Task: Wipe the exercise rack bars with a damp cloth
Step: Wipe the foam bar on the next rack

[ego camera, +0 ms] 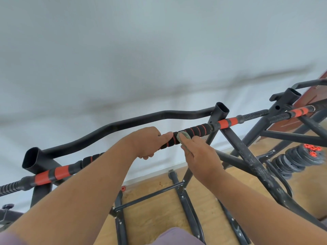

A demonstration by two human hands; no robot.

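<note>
A black bar with foam grips and orange bands (198, 131) runs diagonally across the black exercise rack (247, 156). My left hand (146, 142) grips the foam part of this bar, thumb lying along it. Just to its right, my right hand (200, 156) holds a small grey-green cloth (184, 136) and presses it against the foam grip. A second, curved black bar (123, 123) runs behind, near the white wall.
A stack of black weight plates with orange fittings (297, 160) sits on the right. The rack's lower struts (187, 206) cross over the wooden floor (154, 218). A red-brown wooden panel (304, 103) stands at the far right. A white wall fills the background.
</note>
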